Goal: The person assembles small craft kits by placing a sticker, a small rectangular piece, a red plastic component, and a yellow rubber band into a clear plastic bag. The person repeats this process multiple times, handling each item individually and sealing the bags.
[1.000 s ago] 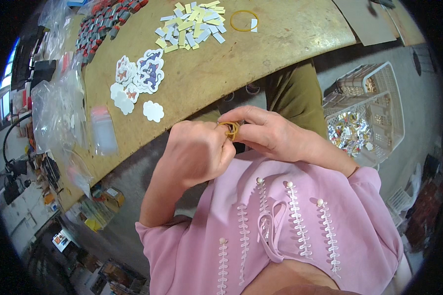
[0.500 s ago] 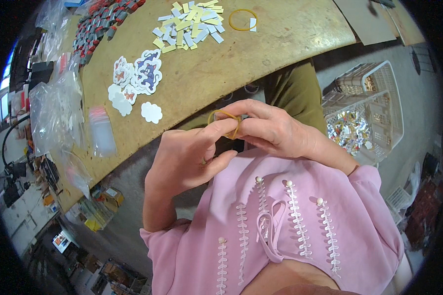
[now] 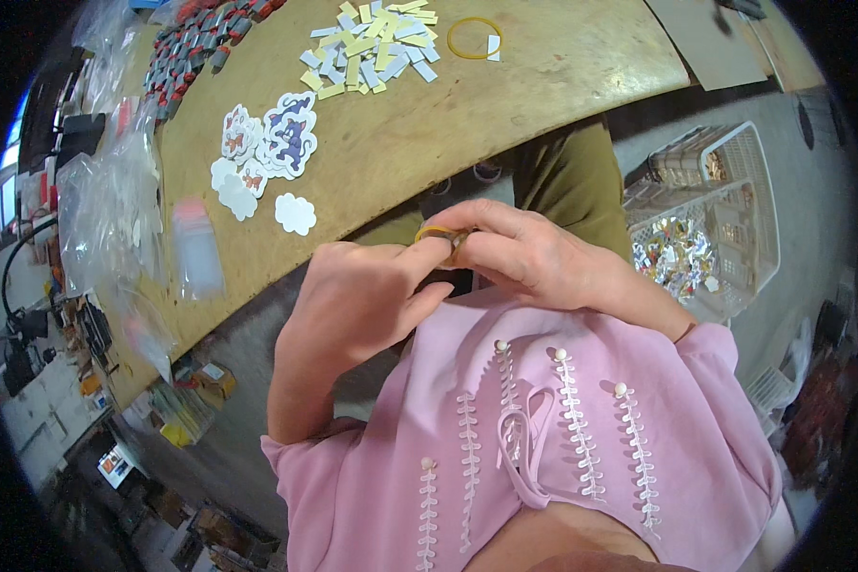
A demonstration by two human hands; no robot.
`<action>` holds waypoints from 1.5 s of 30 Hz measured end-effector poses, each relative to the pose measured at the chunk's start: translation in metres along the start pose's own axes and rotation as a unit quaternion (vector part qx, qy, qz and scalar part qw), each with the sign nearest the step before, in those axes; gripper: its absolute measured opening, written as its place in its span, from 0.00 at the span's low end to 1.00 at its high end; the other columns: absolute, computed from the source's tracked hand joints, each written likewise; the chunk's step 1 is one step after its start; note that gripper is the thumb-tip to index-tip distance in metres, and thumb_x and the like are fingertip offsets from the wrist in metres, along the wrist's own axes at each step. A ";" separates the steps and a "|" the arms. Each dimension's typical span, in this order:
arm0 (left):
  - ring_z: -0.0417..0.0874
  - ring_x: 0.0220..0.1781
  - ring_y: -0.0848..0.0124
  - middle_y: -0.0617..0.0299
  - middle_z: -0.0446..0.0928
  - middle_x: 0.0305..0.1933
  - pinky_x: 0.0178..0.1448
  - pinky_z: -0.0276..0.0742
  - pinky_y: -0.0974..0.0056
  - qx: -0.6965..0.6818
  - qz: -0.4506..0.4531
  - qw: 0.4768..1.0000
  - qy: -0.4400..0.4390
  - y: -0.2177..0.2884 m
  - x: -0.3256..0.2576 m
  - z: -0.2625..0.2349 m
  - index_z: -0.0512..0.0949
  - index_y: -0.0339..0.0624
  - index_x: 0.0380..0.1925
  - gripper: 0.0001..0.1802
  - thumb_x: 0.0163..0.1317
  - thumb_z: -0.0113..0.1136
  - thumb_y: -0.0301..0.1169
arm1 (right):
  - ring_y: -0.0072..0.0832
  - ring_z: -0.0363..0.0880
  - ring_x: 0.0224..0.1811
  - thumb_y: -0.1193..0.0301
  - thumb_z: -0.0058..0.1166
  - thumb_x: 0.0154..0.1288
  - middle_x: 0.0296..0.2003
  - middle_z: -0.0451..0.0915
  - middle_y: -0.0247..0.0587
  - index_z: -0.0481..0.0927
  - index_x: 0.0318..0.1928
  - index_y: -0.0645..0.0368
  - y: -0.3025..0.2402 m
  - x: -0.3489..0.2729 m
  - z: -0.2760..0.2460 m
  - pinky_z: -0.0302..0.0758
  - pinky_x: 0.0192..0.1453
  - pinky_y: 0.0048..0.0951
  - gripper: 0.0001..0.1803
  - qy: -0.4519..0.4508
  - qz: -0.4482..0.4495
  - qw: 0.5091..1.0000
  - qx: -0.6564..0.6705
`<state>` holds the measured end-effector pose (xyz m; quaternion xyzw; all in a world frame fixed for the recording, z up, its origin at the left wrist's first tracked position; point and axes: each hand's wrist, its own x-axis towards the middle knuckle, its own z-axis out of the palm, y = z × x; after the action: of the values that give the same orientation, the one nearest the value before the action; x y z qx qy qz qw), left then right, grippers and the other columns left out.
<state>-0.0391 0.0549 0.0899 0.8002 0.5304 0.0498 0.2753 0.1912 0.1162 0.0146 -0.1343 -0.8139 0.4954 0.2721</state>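
Both hands meet close to my chest, below the edge of the wooden table (image 3: pixel 505 105). My left hand (image 3: pixel 353 305) and my right hand (image 3: pixel 534 253) pinch a yellow rubber band (image 3: pixel 436 232) between their fingertips; something small sits inside the band but is hidden by the fingers. On the table lie a pile of yellow and pale paper strips (image 3: pixel 372 43), a second yellow rubber band (image 3: pixel 475 36), and cloud-shaped stickers (image 3: pixel 272 143), some printed, some blank white.
A white plastic basket (image 3: pixel 725 219) with small colourful pieces stands on the floor at my right. Clear plastic bags (image 3: pixel 114 219) and a row of red and grey small packs (image 3: pixel 195 38) lie at the table's left. Cluttered shelves fill the lower left.
My left hand has opened up from a closed fist over the band and shifted slightly; both hands still work the yellow band in the same place.
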 end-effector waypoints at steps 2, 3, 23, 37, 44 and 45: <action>0.86 0.25 0.60 0.62 0.83 0.24 0.29 0.78 0.56 -0.065 -0.019 0.998 0.018 0.001 -0.004 -0.006 0.82 0.50 0.52 0.21 0.59 0.75 0.34 | 0.50 0.85 0.54 0.84 0.66 0.60 0.59 0.79 0.55 0.78 0.48 0.67 0.002 -0.001 -0.001 0.86 0.55 0.39 0.16 0.017 0.001 1.000 -0.010; 0.85 0.25 0.63 0.64 0.82 0.24 0.29 0.78 0.58 -0.115 -0.028 0.992 0.033 -0.001 -0.006 -0.005 0.82 0.51 0.54 0.24 0.58 0.76 0.32 | 0.50 0.85 0.54 0.84 0.66 0.60 0.59 0.79 0.55 0.78 0.47 0.68 0.004 0.001 -0.002 0.86 0.54 0.39 0.16 0.026 -0.013 0.999 -0.016; 0.78 0.19 0.65 0.65 0.76 0.20 0.26 0.70 0.62 -0.180 -0.017 0.972 0.146 -0.006 -0.012 0.017 0.85 0.52 0.49 0.21 0.54 0.80 0.35 | 0.50 0.84 0.55 0.81 0.66 0.60 0.57 0.80 0.53 0.77 0.45 0.67 0.006 0.000 0.001 0.86 0.55 0.39 0.14 0.041 -0.028 0.996 -0.069; 0.85 0.27 0.61 0.61 0.84 0.30 0.30 0.76 0.59 -0.039 0.001 0.988 0.149 -0.015 -0.003 0.048 0.86 0.50 0.43 0.15 0.57 0.77 0.37 | 0.47 0.85 0.53 0.78 0.70 0.58 0.56 0.81 0.50 0.79 0.46 0.66 0.003 0.004 -0.001 0.86 0.55 0.38 0.17 0.016 -0.027 0.996 -0.078; 0.87 0.35 0.70 0.61 0.87 0.39 0.39 0.82 0.65 -0.277 -0.084 0.903 0.317 -0.011 -0.004 0.052 0.87 0.40 0.49 0.23 0.51 0.83 0.22 | 0.45 0.86 0.51 0.82 0.67 0.61 0.50 0.84 0.47 0.80 0.44 0.64 0.001 0.008 -0.004 0.85 0.55 0.39 0.12 0.075 -0.019 0.993 -0.093; 0.88 0.38 0.70 0.59 0.88 0.42 0.42 0.83 0.65 -0.266 -0.071 0.909 0.313 -0.011 -0.001 0.058 0.87 0.39 0.51 0.24 0.52 0.83 0.23 | 0.45 0.86 0.53 0.85 0.66 0.62 0.51 0.84 0.48 0.80 0.44 0.63 -0.001 0.008 -0.006 0.85 0.58 0.41 0.12 0.067 -0.008 0.994 -0.087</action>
<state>-0.0271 0.0349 0.0356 0.6008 0.6120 0.4173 0.3007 0.1882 0.1242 0.0206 -0.1836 -0.8351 0.4104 0.3171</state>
